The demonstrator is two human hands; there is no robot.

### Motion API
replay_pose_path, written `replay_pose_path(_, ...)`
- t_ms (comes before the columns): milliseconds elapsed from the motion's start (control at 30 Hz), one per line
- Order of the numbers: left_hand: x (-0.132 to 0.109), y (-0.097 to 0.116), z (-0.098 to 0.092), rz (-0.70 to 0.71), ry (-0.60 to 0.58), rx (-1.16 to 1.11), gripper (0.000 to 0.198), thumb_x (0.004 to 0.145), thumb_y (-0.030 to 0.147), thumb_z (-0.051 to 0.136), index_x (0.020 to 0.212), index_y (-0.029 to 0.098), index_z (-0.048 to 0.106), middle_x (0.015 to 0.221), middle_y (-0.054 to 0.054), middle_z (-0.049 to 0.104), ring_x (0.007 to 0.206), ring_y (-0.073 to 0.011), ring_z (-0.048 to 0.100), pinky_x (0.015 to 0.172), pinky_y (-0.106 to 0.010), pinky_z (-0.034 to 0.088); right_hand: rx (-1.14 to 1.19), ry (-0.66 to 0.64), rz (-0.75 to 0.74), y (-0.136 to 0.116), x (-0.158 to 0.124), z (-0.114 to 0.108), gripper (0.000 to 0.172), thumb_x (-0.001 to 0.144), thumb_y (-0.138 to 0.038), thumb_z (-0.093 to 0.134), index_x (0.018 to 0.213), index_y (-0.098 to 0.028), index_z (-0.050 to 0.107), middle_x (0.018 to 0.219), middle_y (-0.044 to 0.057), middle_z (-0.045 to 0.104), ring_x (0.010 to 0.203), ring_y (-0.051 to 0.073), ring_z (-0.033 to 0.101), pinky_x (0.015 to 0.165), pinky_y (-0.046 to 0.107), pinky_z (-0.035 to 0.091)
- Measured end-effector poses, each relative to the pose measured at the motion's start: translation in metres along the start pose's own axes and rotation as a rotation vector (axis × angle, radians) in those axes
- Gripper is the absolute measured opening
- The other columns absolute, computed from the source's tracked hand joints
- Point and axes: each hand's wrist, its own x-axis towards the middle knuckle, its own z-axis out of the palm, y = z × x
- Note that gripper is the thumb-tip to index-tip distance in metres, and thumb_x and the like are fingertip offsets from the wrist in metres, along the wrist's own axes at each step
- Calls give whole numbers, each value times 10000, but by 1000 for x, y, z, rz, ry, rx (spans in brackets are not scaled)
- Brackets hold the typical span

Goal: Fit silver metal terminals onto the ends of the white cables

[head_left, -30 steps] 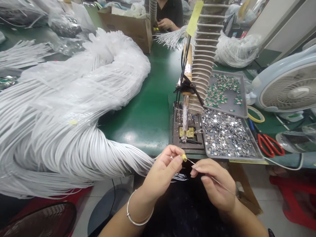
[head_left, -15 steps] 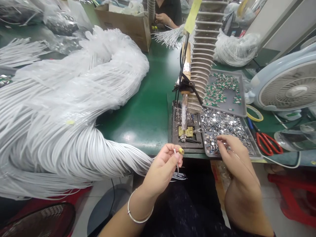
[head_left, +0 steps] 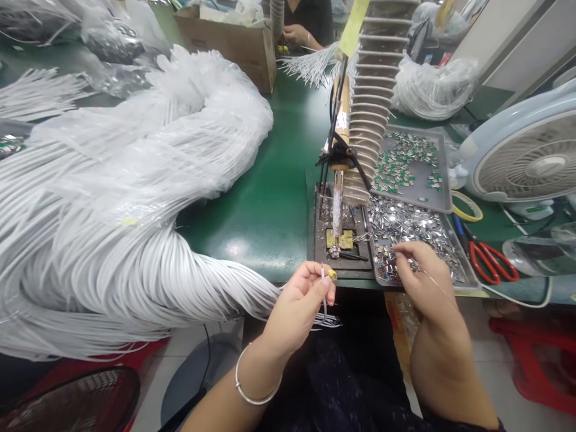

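Note:
My left hand [head_left: 302, 306] pinches a short length of white cable [head_left: 323, 288] between thumb and fingers, its stripped tip pointing up. A yellow finger cot [head_left: 332, 274] covers one of its fingertips. My right hand [head_left: 425, 277] is closed over the near part of a tray of small metal connectors [head_left: 418, 222], thumb and forefinger close together. Thin solder wire [head_left: 438, 285] runs out of that hand across its back. Whether a connector is also between the fingertips cannot be made out. A soldering iron [head_left: 339, 180] hangs tip-down over a yellow sponge [head_left: 345, 239], just beyond my left hand.
A large bundle of white cables [head_left: 135, 240] fills the left side. Behind the connectors lies a tray of green-ended parts [head_left: 429, 180]. Red-handled scissors [head_left: 490, 261], a tape roll [head_left: 467, 207] and a fan [head_left: 535, 162] stand right. A ribbed duct [head_left: 371, 108] rises behind the iron. Another person [head_left: 306, 30] sits opposite.
The cable tip in my left hand now stands more upright and shows a little higher. My right hand has shifted slightly left and up over the connector tray.

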Motion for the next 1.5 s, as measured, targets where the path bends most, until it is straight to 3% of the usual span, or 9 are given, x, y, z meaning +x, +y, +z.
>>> replay_pose_path(367, 1, 0, 1, -8, 6, 31, 203, 757, 248, 672, 786, 164, 490, 679, 38, 531, 574, -65, 464, 604, -237, 365, 281, 166, 185, -5, -7, 9, 103, 848, -218, 497, 885, -199, 592, 837, 26, 591, 642, 130, 599, 624, 298, 497)
replay_pose_path(667, 2, -2, 0, -32, -30, 94, 187, 789, 253, 635, 826, 169, 473, 606, 27, 569, 542, -78, 496, 538, -214, 353, 331, 130, 12, -24, -14, 9, 90, 816, -149, 555, 869, -215, 584, 869, 25, 579, 837, 159, 566, 765, 319, 477)
replay_pose_path(867, 2, -2, 3, -37, -19, 185, 172, 832, 309, 584, 825, 159, 500, 509, 77, 436, 472, -49, 343, 489, -198, 257, 416, 56, -138, -42, -20, 16, 189, 804, -57, 547, 902, -215, 583, 873, 25, 595, 839, 150, 579, 771, 309, 482)
replay_pose_path(967, 2, -1, 4, 7, 21, 253, 186, 839, 336, 573, 790, 163, 525, 634, 52, 483, 517, -47, 349, 530, -203, 295, 471, 23, -198, -49, -23, 20, 233, 806, -31, 529, 946, -210, 579, 893, 34, 597, 850, 146, 586, 760, 299, 489)
replay_pose_path(1100, 2, 0, 6, 67, 35, 319, 157, 840, 307, 565, 772, 168, 537, 881, 5, 550, 702, -73, 464, 674, -209, 372, 471, 9, -231, -57, -24, 25, 220, 808, -38, 526, 944, -205, 571, 874, 37, 587, 829, 142, 586, 730, 289, 498)
replay_pose_path(1500, 4, 3, 11, 78, 16, 345, 91, 812, 180, 540, 734, 169, 494, 846, 8, 527, 782, -90, 496, 741, -214, 391, 474, -11, -272, -62, -23, 31, 204, 806, -28, 526, 936, -179, 566, 866, 46, 584, 820, 130, 581, 730, 274, 496)
